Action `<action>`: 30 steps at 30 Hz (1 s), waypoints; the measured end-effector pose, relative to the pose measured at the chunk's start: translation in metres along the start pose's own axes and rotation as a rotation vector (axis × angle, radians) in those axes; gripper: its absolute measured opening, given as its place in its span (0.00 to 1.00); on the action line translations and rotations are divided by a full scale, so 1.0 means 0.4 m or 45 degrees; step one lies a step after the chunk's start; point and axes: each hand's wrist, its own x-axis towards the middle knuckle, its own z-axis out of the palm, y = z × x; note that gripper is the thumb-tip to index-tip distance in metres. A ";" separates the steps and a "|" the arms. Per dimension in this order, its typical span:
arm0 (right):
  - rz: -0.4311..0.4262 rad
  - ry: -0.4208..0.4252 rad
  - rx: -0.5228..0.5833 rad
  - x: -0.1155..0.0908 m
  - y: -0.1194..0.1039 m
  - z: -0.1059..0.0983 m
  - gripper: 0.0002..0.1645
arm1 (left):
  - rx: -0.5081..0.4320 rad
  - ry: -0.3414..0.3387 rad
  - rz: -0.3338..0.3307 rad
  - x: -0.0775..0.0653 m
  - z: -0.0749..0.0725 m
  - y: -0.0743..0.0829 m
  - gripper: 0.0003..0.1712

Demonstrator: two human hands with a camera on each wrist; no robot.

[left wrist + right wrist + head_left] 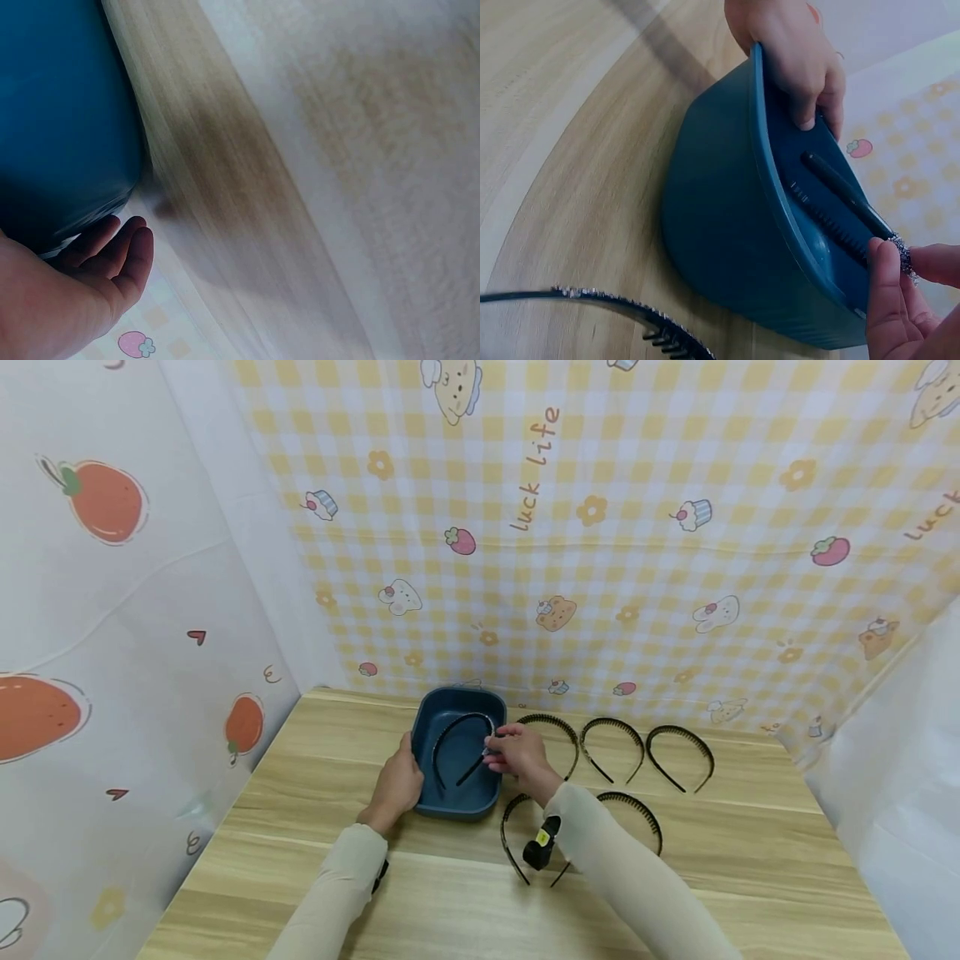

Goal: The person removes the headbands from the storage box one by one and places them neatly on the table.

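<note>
My left hand (397,782) holds the left side of a deep blue plastic bin (452,815). In the right wrist view its thumb hooks over the rim, and the left wrist view shows the curled fingers (136,259) by the outer wall. Between thumb and fingertips, my right hand (519,752) pinches a black toothed headband (847,193) by a glittery stretch. That headband reaches into the bin, both its tips inside the walls. Whether the tips touch the bottom, I cannot tell.
Several similar headbands lie on the wooden table (750,860) to the right of the bin. One headband (551,718) is partly behind my right hand, and another (637,806) lies nearer, beside my forearm. A checked cloth (630,568) hangs behind the table.
</note>
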 end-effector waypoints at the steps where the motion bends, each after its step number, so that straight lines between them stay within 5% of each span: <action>1: 0.001 0.003 -0.007 -0.002 -0.001 -0.005 0.19 | 0.001 0.000 -0.001 0.000 0.000 0.000 0.33; 15: -0.056 -0.005 -0.041 -0.020 0.004 -0.073 0.18 | 0.000 0.008 -0.013 0.001 0.004 -0.005 0.34; 30: -0.055 0.032 -0.003 -0.033 -0.008 -0.206 0.24 | -0.011 -0.010 -0.017 0.006 0.006 -0.004 0.33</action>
